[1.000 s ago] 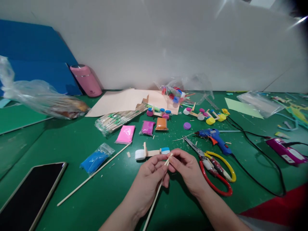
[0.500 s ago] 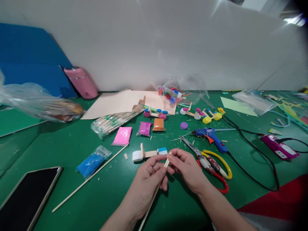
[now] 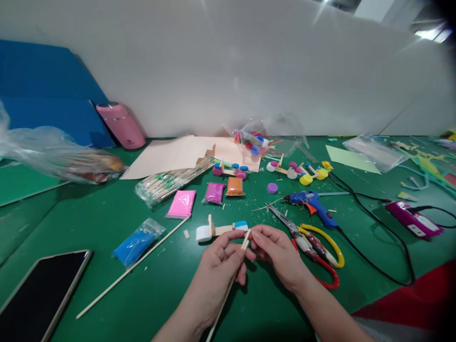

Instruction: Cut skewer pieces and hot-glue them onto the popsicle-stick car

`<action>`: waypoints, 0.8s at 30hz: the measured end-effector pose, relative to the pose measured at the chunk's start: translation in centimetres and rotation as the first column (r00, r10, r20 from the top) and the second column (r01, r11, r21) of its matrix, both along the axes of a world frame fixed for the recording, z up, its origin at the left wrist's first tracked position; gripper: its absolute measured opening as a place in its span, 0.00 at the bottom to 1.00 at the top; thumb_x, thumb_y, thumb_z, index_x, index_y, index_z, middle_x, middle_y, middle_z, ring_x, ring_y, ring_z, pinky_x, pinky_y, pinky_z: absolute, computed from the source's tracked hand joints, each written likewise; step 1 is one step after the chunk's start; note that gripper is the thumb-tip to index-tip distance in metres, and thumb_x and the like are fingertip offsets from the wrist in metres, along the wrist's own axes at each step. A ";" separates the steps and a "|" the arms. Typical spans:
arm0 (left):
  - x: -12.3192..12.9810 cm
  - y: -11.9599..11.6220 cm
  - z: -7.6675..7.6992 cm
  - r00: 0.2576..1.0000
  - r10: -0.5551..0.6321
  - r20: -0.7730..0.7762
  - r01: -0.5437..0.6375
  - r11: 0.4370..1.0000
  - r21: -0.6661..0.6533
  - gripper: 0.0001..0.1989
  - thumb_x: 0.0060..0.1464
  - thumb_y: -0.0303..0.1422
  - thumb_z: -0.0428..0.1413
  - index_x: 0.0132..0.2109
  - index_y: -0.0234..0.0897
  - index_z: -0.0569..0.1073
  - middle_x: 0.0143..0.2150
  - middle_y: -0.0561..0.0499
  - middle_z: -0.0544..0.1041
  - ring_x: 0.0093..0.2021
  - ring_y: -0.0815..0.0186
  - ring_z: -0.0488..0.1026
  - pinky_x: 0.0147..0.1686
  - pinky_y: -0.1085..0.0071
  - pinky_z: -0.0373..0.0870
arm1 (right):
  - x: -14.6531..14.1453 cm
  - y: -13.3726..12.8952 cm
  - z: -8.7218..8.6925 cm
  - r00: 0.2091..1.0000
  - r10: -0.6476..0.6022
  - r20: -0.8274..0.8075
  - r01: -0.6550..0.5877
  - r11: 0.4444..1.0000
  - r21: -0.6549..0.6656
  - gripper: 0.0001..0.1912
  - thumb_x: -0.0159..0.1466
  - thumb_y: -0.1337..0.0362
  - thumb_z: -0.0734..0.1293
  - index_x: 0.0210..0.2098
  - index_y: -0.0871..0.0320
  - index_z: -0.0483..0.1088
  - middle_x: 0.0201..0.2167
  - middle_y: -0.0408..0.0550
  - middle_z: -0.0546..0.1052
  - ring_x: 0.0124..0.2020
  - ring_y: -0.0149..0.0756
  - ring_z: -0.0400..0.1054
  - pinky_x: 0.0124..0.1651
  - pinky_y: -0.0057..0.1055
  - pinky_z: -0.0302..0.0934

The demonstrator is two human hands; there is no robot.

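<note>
My left hand (image 3: 223, 268) is closed around a long thin wooden stick (image 3: 221, 313) and a short stick piece (image 3: 246, 239) lying side by side, their upper ends level with the fingertips. The fingers of my right hand (image 3: 272, 249) are curled in a pinch at the right side of these ends, touching them; its inner fingertips are partly hidden. Just behind my hands sits a small wooden frame (image 3: 223, 230) with a white bottle cap (image 3: 203, 233) and a blue-and-white cap (image 3: 241, 225). Scissors (image 3: 302, 237) with red and yellow handles lie to the right.
A blue glue gun (image 3: 313, 205) with a black cord lies behind the scissors. Another stick (image 3: 133, 267), a blue clay packet (image 3: 137, 242) and a phone (image 3: 44, 289) are on the left. Farther back are bagged sticks (image 3: 174, 180), small cap-wheeled cars (image 3: 230, 169) and a purple power strip (image 3: 413, 218).
The right fingers have drawn slightly right and down, uncovering more of the stick ends. The left hand keeps its hold, with the ends shifted a little left. The view has tilted slightly.
</note>
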State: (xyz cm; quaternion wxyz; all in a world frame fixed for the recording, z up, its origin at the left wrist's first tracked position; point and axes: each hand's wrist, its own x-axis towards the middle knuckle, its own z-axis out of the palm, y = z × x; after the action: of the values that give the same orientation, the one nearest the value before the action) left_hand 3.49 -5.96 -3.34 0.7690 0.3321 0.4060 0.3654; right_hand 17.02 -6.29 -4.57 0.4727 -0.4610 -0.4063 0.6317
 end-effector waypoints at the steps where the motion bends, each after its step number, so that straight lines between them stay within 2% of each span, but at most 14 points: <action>1: 0.0 0.0 0.0 1.000 0.005 0.004 -0.005 1.000 -0.003 0.15 0.46 0.29 0.55 0.44 0.34 0.65 0.26 0.53 0.72 0.16 0.76 0.61 0.20 0.77 0.53 | 0.0 -0.1 0.0 1.000 -0.008 0.017 0.008 1.000 0.011 0.10 0.57 0.58 0.64 0.32 0.60 0.67 0.18 0.38 0.65 0.19 0.25 0.55 0.23 0.23 0.47; 5: 0.0 -0.1 0.0 1.000 0.011 0.008 -0.011 1.000 -0.010 0.16 0.46 0.29 0.55 0.44 0.34 0.64 0.27 0.53 0.72 0.17 0.76 0.62 0.20 0.77 0.54 | 0.1 -0.6 0.2 0.985 -0.115 0.128 0.107 0.992 0.069 0.12 0.55 0.60 0.66 0.37 0.58 0.66 0.18 0.36 0.62 0.21 0.26 0.55 0.25 0.23 0.49; 8: 0.0 -0.1 0.0 1.000 0.004 0.007 -0.004 1.000 -0.013 0.15 0.47 0.29 0.55 0.43 0.34 0.64 0.27 0.54 0.72 0.17 0.76 0.62 0.20 0.77 0.53 | -0.2 -0.7 0.2 0.983 -0.097 0.156 0.084 0.993 0.086 0.10 0.57 0.59 0.63 0.33 0.59 0.66 0.19 0.37 0.62 0.21 0.27 0.55 0.26 0.24 0.50; 11: 0.1 -0.1 -0.2 1.000 0.008 -0.006 -0.008 1.000 -0.021 0.14 0.47 0.29 0.56 0.42 0.35 0.65 0.21 0.57 0.69 0.16 0.76 0.61 0.20 0.77 0.51 | -0.6 -0.6 0.0 0.986 -0.046 0.163 0.035 0.997 0.072 0.10 0.57 0.58 0.63 0.27 0.60 0.65 0.19 0.38 0.63 0.22 0.27 0.56 0.26 0.25 0.51; 15: 0.2 -0.1 -0.4 1.000 0.013 -0.022 -0.013 1.000 -0.014 0.14 0.47 0.29 0.56 0.42 0.35 0.66 0.17 0.60 0.65 0.16 0.75 0.61 0.20 0.77 0.51 | -1.2 -0.5 -0.1 0.977 -0.080 0.198 0.068 0.995 0.070 0.13 0.55 0.58 0.65 0.20 0.59 0.61 0.16 0.36 0.58 0.20 0.26 0.51 0.23 0.24 0.47; 18: 0.3 -0.2 -0.3 1.000 0.021 0.005 -0.021 0.999 -0.034 0.14 0.45 0.30 0.57 0.42 0.35 0.66 0.19 0.59 0.68 0.15 0.75 0.61 0.20 0.77 0.53 | -1.3 -0.5 0.1 0.974 -0.091 0.207 0.079 0.995 0.066 0.15 0.56 0.57 0.64 0.19 0.58 0.59 0.15 0.36 0.59 0.18 0.26 0.51 0.22 0.24 0.47; 22: 0.4 -0.3 -0.4 1.000 -0.020 0.013 0.021 0.998 -0.056 0.07 0.48 0.32 0.54 0.33 0.33 0.66 0.21 0.55 0.71 0.15 0.75 0.62 0.18 0.77 0.55 | -0.9 -0.4 0.3 0.970 -0.103 0.219 0.090 0.994 0.066 0.13 0.57 0.58 0.63 0.20 0.58 0.60 0.14 0.36 0.61 0.18 0.27 0.53 0.23 0.25 0.48; 24: 0.4 -0.3 -0.5 0.999 -0.043 0.008 0.043 0.996 -0.073 0.07 0.50 0.33 0.52 0.29 0.34 0.64 0.19 0.55 0.70 0.14 0.76 0.61 0.16 0.78 0.54 | -0.7 -0.4 0.3 0.965 -0.122 0.230 0.108 0.992 0.072 0.13 0.55 0.59 0.65 0.20 0.59 0.61 0.15 0.36 0.60 0.19 0.26 0.52 0.23 0.24 0.47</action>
State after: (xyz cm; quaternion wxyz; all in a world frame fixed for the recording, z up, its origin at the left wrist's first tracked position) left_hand 3.88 -6.29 -3.81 0.7897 0.3109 0.4095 0.3347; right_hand 16.27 -6.68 -4.30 0.4708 -0.5410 -0.4500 0.5322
